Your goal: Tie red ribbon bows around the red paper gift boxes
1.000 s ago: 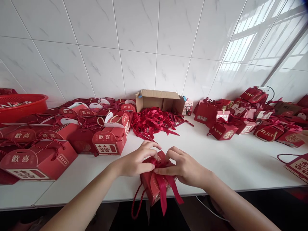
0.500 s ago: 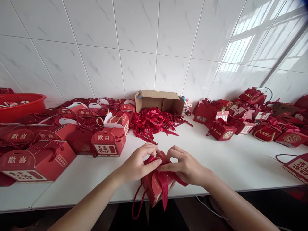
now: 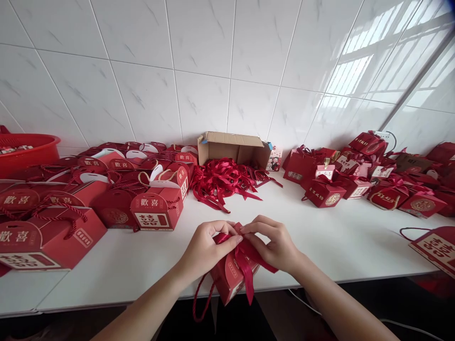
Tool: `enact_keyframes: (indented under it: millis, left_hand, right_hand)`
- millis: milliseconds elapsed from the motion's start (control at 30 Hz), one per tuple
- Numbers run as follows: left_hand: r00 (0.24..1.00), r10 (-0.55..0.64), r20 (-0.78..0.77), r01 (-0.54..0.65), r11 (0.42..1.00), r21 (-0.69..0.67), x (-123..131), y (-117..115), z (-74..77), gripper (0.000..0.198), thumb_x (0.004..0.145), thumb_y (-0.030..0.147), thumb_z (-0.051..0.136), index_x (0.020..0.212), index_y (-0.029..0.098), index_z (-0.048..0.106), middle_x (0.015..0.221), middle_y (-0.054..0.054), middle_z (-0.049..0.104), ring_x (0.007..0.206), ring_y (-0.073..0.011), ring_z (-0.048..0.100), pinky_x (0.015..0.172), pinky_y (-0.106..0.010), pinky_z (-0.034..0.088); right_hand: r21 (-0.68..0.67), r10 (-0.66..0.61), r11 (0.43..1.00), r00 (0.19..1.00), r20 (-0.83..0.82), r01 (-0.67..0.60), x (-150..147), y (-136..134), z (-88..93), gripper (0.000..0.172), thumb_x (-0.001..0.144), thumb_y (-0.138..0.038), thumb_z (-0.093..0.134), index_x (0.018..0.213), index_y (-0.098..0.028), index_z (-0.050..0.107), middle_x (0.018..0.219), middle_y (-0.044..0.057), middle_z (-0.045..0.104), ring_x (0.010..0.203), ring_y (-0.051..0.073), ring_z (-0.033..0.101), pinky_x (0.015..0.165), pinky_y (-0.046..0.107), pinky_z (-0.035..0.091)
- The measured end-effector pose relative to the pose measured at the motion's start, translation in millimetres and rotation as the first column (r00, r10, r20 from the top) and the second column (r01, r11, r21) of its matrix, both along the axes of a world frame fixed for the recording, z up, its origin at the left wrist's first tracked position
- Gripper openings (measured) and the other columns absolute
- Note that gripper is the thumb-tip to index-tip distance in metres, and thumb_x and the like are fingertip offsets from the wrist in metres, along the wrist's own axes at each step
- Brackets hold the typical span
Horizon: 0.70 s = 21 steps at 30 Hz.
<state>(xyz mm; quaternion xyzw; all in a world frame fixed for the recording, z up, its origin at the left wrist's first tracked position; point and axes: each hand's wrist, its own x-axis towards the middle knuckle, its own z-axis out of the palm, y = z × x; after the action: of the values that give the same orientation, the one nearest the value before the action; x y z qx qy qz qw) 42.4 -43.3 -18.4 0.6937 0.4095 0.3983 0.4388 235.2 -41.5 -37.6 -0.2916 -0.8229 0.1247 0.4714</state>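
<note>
A small red gift box (image 3: 229, 279) rests at the near edge of the white table (image 3: 320, 246), with a rope handle hanging off its left side. A dark red ribbon (image 3: 247, 267) is wrapped over its top, tails drooping down the front. My left hand (image 3: 206, 246) pinches the ribbon on the left of the box top. My right hand (image 3: 275, 244) pinches it on the right, the fingertips of both hands nearly touching. The box top is hidden under my fingers.
A heap of loose red ribbons (image 3: 223, 180) lies before an open cardboard box (image 3: 232, 147) at the wall. Several red gift boxes (image 3: 152, 210) crowd the left side, more ribboned boxes (image 3: 325, 192) the right. A red basin (image 3: 26, 149) stands far left.
Both hands have closed in over the box top and drawn slightly nearer to me, working the ribbon. The ribbon tails have shifted. The view has tilted a little downward.
</note>
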Motion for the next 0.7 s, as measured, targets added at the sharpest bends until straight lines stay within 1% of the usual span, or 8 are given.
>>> enact_keyframes:
  millis: [100,300,400,500,600,633,700]
  left_hand:
    - [1.0,0.007,-0.008,-0.007,1.0,0.002,-0.7,0.0,-0.6,0.015,0.078,0.029,0.066,0.066,0.02,0.063,0.095,-0.004,0.074,0.104,-0.023,0.065,0.091,-0.031,0.048]
    - [0.998,0.0,-0.063,0.002,1.0,0.019,-2.5,1.8,-1.5,0.016,0.077,0.026,0.064,0.063,0.02,0.06,0.089,-0.004,0.074,0.107,-0.0256,0.064,0.093,-0.035,0.048]
    - [0.996,-0.001,-0.089,0.001,1.0,-0.001,-6.2,3.4,-5.4,0.013,0.076,0.028,0.066,0.066,0.02,0.062,0.098,-0.005,0.074,0.113,-0.0267,0.061,0.1,-0.038,0.044]
    - [0.997,-0.01,-0.078,0.008,0.999,-0.034,-9.9,4.0,-8.7,0.013,0.075,0.031,0.069,0.071,0.02,0.063,0.103,-0.006,0.073,0.115,-0.0267,0.06,0.1,-0.039,0.045]
    - [0.999,-0.012,-0.049,0.01,0.999,-0.042,-10.9,3.2,-9.2,0.013,0.074,0.031,0.07,0.073,0.02,0.063,0.1,-0.006,0.074,0.117,-0.0262,0.059,0.1,-0.038,0.045]
    - [0.999,-0.009,-0.041,0.008,0.999,-0.039,-10.6,2.8,-8.9,0.013,0.075,0.031,0.07,0.073,0.02,0.063,0.1,-0.006,0.074,0.117,-0.0262,0.059,0.101,-0.038,0.044]
    - [0.999,-0.005,-0.032,0.004,0.999,-0.033,-9.9,2.4,-8.4,0.012,0.075,0.031,0.07,0.074,0.02,0.064,0.1,-0.007,0.074,0.118,-0.0266,0.058,0.101,-0.038,0.043]
  right_hand:
    - [-0.007,-0.046,0.999,0.998,-0.04,0.045,-1.0,0.2,-2.1,0.019,0.086,-0.009,0.052,0.092,-0.02,0.067,0.076,0.005,0.066,0.066,0.014,0.064,0.058,0.026,0.053]
    - [-0.093,-0.15,0.986,0.984,-0.091,0.142,-0.4,0.5,-9.6,0.017,0.085,-0.014,0.052,0.086,-0.02,0.068,0.074,0.004,0.064,0.062,0.013,0.061,0.05,0.024,0.052]
    - [-0.098,-0.172,0.982,0.98,-0.1,0.162,0.6,1.4,-13.2,0.016,0.087,-0.015,0.053,0.084,-0.021,0.068,0.073,0.003,0.063,0.062,0.013,0.061,0.05,0.024,0.051]
    - [-0.118,-0.097,0.989,0.992,-0.08,0.088,4.0,1.7,-12.7,0.016,0.088,-0.015,0.052,0.088,-0.02,0.067,0.078,0.005,0.065,0.069,0.015,0.062,0.058,0.027,0.053]
    - [-0.215,-0.018,0.977,0.996,-0.088,-0.002,9.3,-0.7,-8.5,0.016,0.09,-0.017,0.051,0.099,-0.021,0.064,0.092,0.006,0.067,0.084,0.017,0.064,0.071,0.031,0.055]
    - [-0.258,-0.018,0.966,0.995,-0.094,-0.007,10.8,-2.0,-6.8,0.017,0.09,-0.019,0.052,0.103,-0.021,0.063,0.097,0.007,0.066,0.087,0.017,0.064,0.074,0.032,0.055]
    - [-0.337,-0.054,0.941,0.996,-0.074,0.026,12.4,-4.7,-3.2,0.019,0.091,-0.024,0.053,0.107,-0.021,0.063,0.101,0.008,0.065,0.09,0.018,0.063,0.075,0.031,0.055]
